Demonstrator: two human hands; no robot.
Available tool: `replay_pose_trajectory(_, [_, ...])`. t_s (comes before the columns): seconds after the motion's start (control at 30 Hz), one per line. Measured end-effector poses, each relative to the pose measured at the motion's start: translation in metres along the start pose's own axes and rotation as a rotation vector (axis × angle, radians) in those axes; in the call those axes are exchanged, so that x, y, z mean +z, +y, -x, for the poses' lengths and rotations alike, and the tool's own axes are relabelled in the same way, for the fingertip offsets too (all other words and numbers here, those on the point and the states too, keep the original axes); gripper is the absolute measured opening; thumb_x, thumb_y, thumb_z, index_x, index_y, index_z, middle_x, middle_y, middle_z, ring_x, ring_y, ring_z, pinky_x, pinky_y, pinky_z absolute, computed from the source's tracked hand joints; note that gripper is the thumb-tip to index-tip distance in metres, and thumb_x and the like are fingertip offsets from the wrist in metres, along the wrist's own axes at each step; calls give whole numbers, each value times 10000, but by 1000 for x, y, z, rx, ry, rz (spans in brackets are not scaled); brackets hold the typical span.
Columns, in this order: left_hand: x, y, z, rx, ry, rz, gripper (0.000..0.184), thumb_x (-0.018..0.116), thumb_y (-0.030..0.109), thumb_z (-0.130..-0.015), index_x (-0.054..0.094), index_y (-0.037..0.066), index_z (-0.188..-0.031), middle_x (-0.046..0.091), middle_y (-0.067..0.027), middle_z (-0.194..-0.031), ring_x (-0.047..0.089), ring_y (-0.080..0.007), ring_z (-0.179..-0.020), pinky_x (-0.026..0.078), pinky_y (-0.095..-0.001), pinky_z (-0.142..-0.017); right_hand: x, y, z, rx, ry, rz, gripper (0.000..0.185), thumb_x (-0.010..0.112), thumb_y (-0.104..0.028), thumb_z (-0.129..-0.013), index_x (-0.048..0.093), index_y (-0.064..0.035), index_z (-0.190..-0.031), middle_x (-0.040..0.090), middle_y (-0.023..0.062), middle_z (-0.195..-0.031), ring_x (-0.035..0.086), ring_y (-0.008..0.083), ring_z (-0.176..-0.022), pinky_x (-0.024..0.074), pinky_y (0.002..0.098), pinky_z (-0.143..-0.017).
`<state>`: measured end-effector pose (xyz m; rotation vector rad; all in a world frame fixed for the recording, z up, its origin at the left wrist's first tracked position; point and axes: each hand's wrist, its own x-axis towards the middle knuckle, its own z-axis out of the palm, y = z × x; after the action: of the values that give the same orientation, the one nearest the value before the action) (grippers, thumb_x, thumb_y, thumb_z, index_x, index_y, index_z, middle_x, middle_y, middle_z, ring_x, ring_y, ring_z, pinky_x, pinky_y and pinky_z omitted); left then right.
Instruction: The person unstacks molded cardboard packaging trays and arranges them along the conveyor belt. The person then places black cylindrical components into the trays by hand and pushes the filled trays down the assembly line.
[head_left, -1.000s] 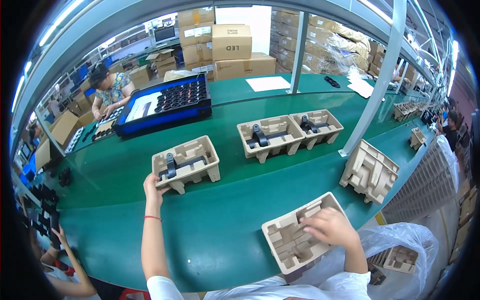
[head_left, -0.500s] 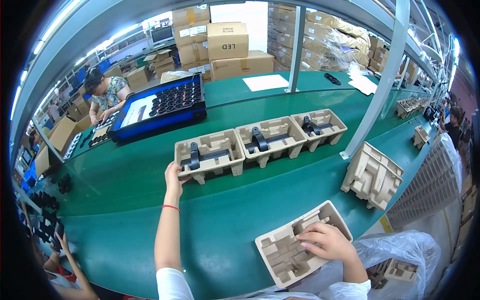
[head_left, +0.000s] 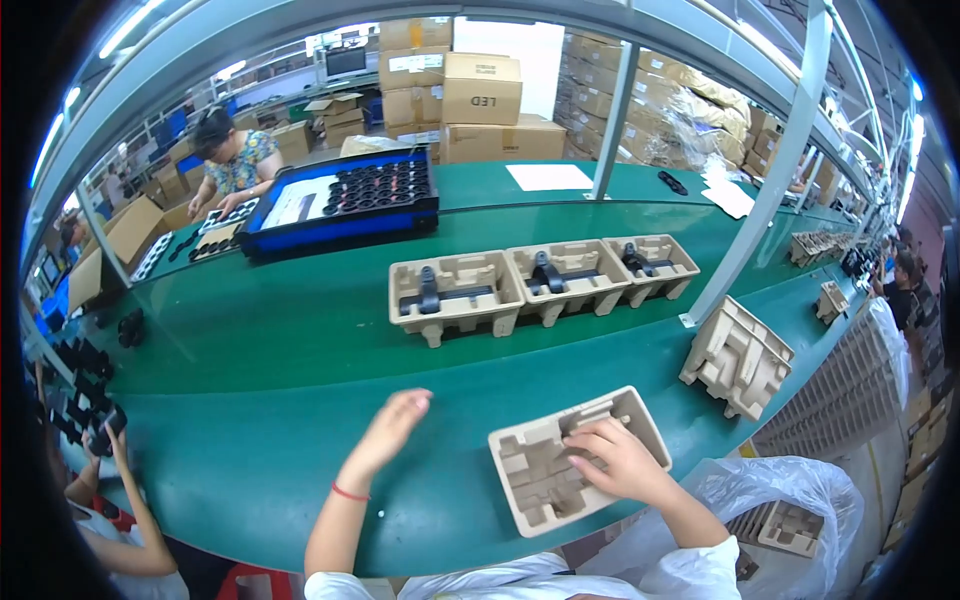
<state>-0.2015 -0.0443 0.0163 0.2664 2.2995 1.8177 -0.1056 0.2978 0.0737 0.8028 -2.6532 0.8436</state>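
Above the green bench, my left hand (head_left: pixel 395 425) is off the trays, its fingers curled together with nothing visible in them. My right hand (head_left: pixel 615 460) reaches into an empty pulp tray (head_left: pixel 530 470) near the front edge; its fingers bend toward the inner wall, and whether they pinch anything is hidden. Farther back stand three trays in a touching row: the left tray (head_left: pixel 458 318), the middle tray (head_left: pixel 575 302) and the right tray (head_left: pixel 665 285). Each holds a black part with an upright ring and a flat bar.
An overturned tray (head_left: pixel 738 355) lies at the right beside a metal post (head_left: pixel 765 190). A blue bin (head_left: pixel 340 222) of black rings stands at the back left, near a co-worker (head_left: pixel 235 165). Another person's hands (head_left: pixel 112 440) hold a black part at far left. Plastic wrap (head_left: pixel 790 480) hangs at lower right.
My left hand has let go of the left tray, now against the row, and moved back toward me. My right hand stays in the front tray, which sits slightly farther left in view.
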Motion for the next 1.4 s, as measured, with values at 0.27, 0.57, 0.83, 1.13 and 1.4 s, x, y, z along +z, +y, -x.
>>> replay_pose_trajectory(0.27, [-11,-5,101,161,152,21,748,676,140,-821,276,5,-1438,407,-193,-1403,367,-261,-1333,314,-339,-1077,95,-75,-80,-202,-52,14,308,653,-185,-834,570,-54,-1101,559,132,-1076,554,324,-1006,479,401,-860])
replay_pose_trajectory(0.57, [-77,-28,136,163,480,345,672,485,-61,-780,327,-3,-1431,435,-151,-1401,431,-214,-1279,314,-321,-1071,123,-112,-135,-461,117,-217,178,666,-141,-811,612,-54,-956,587,129,-1062,563,319,-993,470,410,-854])
replay_pose_trajectory(0.83, [-100,-73,96,250,567,553,548,407,355,-976,364,8,-1399,504,-167,-1339,475,-228,-1235,358,-353,-1042,176,7,-93,24,150,-444,271,608,-121,-826,605,-34,-1082,574,164,-1142,518,342,-1070,417,406,-932])
replay_pose_trajectory(1.13, [-100,-112,102,-84,452,715,586,306,498,-999,581,11,-1172,624,-86,-1110,585,-156,-982,462,-315,-886,171,-16,-80,-136,-184,-172,448,676,-161,-718,577,-17,-1131,543,188,-1126,478,387,-1078,410,458,-931])
replay_pose_trajectory(1.4, [-82,-63,118,258,474,407,632,560,563,-823,579,-5,-1100,626,-82,-1019,611,-188,-929,510,-340,-810,148,22,-75,-5,10,-307,150,629,-135,-816,657,-94,-957,532,150,-1209,423,348,-1164,335,439,-1003])
